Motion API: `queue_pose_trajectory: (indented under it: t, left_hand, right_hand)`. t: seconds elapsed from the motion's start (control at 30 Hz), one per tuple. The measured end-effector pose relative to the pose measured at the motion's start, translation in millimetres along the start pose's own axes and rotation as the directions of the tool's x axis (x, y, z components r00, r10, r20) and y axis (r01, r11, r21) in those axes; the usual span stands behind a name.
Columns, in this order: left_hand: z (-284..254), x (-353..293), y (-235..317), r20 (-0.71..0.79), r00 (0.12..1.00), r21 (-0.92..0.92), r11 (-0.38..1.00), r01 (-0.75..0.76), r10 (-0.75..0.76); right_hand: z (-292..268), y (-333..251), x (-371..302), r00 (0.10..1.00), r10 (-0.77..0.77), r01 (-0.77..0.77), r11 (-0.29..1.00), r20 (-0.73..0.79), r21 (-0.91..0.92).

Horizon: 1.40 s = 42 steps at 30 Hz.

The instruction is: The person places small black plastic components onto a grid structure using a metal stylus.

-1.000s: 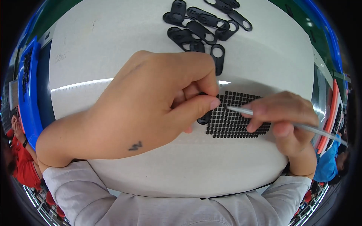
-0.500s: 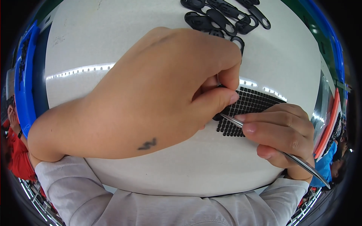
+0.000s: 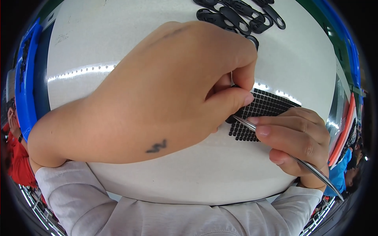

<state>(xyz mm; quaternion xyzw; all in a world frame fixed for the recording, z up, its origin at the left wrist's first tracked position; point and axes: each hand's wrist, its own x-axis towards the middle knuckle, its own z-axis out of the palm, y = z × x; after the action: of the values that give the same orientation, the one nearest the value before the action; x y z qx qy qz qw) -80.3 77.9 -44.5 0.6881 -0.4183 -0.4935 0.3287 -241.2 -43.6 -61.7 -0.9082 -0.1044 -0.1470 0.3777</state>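
Observation:
My left hand point(image 3: 177, 86) reaches across the table, thumb and forefinger pinched on a small black plastic part point(image 3: 229, 119), most of it hidden behind the fingers. My right hand point(image 3: 299, 137) is closed around metal tweezers point(image 3: 315, 170). Their pointed tip meets the edge of the black part, just below my left thumb. Under and beside both hands lies a sheet of small black square pads point(image 3: 271, 103) in tight rows, some of it covered by my fingers.
Several black plastic parts with ring-shaped ends point(image 3: 236, 17) lie in a loose pile at the far side of the white table point(image 3: 157, 185). A blue bin point(image 3: 25, 90) stands at the left edge, and a red-edged tray point(image 3: 341, 133) at the right. Other people sit beyond both sides.
Both hands have shifted slightly right, the left one also a little away from me. The pinch and the tweezers' contact look the same.

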Motion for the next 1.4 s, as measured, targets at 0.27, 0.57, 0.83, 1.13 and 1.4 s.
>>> queue_pose_trajectory:
  t: [0.27, 0.57, 0.83, 1.13, 1.4]
  left_hand:
    - [-12.8, 5.1, 2.1, 0.056, 0.981, -0.077, 0.979, 0.189, -0.185]
    - [-34.9, 5.0, -9.5, 0.225, 0.969, -0.207, 0.977, -0.053, 0.1]
    - [-128.9, 75.6, -2.5, -0.398, 0.9, 0.347, 0.938, -0.029, 0.175]
    - [-76.9, 64.7, 22.4, -0.308, 0.796, 0.707, 0.685, -0.176, 0.521]
    - [-69.8, 46.3, 21.8, -0.091, 0.991, 0.493, 0.869, -0.043, 0.101]
  right_hand:
    - [4.1, -2.8, 2.7, 1.0, -0.015, 0.015, 1.0, -0.018, -0.024]
    - [-5.9, 5.8, -0.5, 0.993, 0.086, -0.065, 0.974, -0.085, 0.219]
    - [-9.8, 7.3, 4.5, 0.926, 0.364, -0.302, 0.872, -0.097, 0.385]
    - [-20.7, 6.4, -17.4, 0.912, 0.383, -0.303, 0.871, -0.148, 0.387]
    - [-15.5, 4.8, -11.3, 0.904, 0.402, -0.322, 0.865, -0.146, 0.386]
